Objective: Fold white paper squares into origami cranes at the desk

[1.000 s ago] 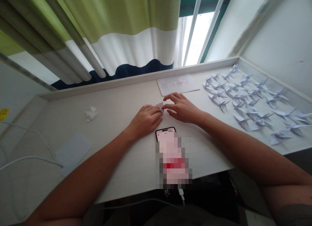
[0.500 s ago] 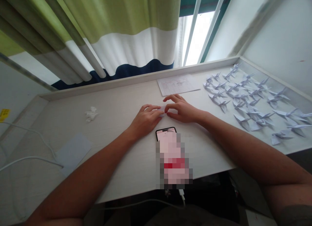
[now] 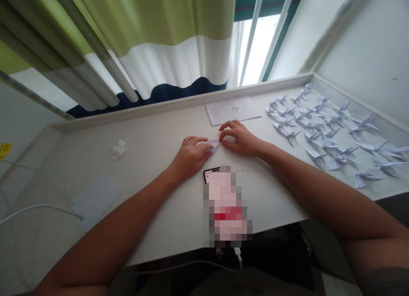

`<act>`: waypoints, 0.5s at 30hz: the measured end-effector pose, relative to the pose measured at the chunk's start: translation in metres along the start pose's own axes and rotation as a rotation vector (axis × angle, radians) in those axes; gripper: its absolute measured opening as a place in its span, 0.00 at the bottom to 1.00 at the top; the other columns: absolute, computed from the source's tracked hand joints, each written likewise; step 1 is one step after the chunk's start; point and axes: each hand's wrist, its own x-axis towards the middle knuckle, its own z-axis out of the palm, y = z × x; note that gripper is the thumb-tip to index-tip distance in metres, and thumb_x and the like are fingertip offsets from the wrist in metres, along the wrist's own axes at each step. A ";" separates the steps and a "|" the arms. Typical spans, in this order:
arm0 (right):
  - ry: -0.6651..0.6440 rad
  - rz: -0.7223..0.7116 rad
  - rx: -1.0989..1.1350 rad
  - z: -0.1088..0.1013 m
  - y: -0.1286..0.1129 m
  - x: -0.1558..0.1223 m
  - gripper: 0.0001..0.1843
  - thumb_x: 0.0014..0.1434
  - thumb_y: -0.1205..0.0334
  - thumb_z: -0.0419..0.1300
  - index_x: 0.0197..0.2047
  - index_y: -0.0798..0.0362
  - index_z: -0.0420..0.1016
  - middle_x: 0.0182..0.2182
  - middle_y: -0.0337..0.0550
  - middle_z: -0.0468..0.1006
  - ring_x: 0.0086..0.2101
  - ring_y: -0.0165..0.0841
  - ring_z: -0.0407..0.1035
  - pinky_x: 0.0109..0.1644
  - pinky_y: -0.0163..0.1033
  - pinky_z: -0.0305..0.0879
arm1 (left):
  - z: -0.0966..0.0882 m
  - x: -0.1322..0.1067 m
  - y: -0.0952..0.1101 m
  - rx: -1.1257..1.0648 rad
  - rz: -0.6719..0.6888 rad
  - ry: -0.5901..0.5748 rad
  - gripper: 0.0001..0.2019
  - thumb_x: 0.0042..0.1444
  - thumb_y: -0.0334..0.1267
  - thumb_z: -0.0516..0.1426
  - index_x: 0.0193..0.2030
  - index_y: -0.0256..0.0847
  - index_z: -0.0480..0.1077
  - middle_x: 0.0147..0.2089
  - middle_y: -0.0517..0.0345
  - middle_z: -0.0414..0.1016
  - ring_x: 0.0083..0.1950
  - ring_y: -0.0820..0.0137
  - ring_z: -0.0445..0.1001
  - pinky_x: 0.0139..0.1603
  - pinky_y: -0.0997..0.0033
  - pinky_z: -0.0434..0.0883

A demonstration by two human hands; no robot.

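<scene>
A small folded piece of white paper (image 3: 214, 145) lies between my two hands above the middle of the desk. My left hand (image 3: 191, 154) is closed on its left part, thumb and fingers pressed to it. At the paper's right tip, my right hand (image 3: 238, 138) pinches with thumb and index finger, the other fingers curled above. Just nearer to me a phone (image 3: 211, 171) rests on the desk, most of its screen blurred out. Several folded white paper cranes (image 3: 335, 150) are spread over the right side of the desk.
Behind my hands lies a printed sheet or booklet (image 3: 234, 110). To the left are a crumpled tissue (image 3: 119, 150) and a white paper square (image 3: 96, 200) with a cable (image 3: 41, 207) over it. A raised rim (image 3: 143, 107) edges the desk below the curtain.
My right hand has shifted slightly right and up along the paper, its thumb and fingers drawn closer together. More of the folded paper shows between the hands. My left hand has barely moved.
</scene>
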 end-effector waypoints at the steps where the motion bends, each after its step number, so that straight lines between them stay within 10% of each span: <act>1: 0.036 -0.014 0.002 -0.001 0.000 0.000 0.08 0.63 0.68 0.61 0.39 0.48 0.81 0.51 0.49 0.78 0.56 0.50 0.68 0.64 0.61 0.64 | 0.000 0.000 0.000 -0.008 -0.004 -0.005 0.10 0.71 0.38 0.57 0.53 0.41 0.79 0.57 0.44 0.83 0.60 0.57 0.79 0.67 0.47 0.68; 8: -0.063 -0.189 0.089 -0.001 -0.007 -0.002 0.22 0.57 0.78 0.55 0.45 0.45 0.82 0.57 0.45 0.77 0.59 0.46 0.67 0.66 0.59 0.64 | -0.003 0.002 0.002 -0.073 0.012 -0.038 0.11 0.70 0.34 0.57 0.53 0.44 0.79 0.54 0.47 0.85 0.61 0.56 0.78 0.66 0.46 0.68; 15: 0.016 -0.044 0.019 0.002 0.007 -0.001 0.19 0.58 0.76 0.56 0.43 0.48 0.83 0.54 0.49 0.77 0.57 0.47 0.67 0.65 0.61 0.65 | -0.004 0.001 0.002 -0.109 -0.019 -0.034 0.10 0.68 0.32 0.57 0.51 0.41 0.78 0.54 0.45 0.84 0.61 0.56 0.79 0.66 0.47 0.68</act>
